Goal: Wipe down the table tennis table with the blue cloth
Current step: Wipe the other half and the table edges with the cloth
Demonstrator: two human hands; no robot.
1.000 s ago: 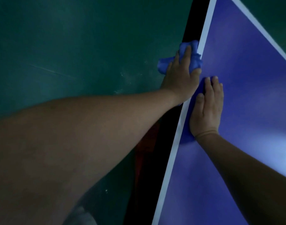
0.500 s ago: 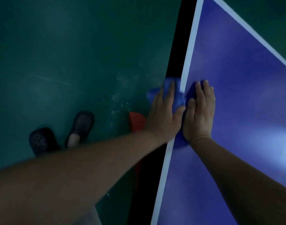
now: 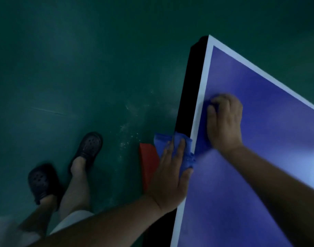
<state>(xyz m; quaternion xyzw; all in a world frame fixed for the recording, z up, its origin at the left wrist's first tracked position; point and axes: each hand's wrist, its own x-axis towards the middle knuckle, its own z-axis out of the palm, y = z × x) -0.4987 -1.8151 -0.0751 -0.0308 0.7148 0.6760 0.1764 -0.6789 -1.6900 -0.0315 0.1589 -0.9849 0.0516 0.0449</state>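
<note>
A dim green floor (image 3: 81, 68) fills the left of the head view, with pale scuffs near the black side of the table. The blue tabletop (image 3: 259, 193) with its white border line (image 3: 200, 97) runs along the right.

The left hand (image 3: 170, 179) lies flat, fingers straight, pressing the blue cloth (image 3: 163, 141) against the table's edge. The cloth bunches out beyond its fingertips.

The right hand (image 3: 225, 125) rests on the tabletop just past the left hand. Its fingers are bent and blurred, and I cannot tell whether they grip the cloth.

A red object (image 3: 148, 161) sits just left of the left hand. Two feet in dark clogs (image 3: 90, 145) stand further left.
</note>
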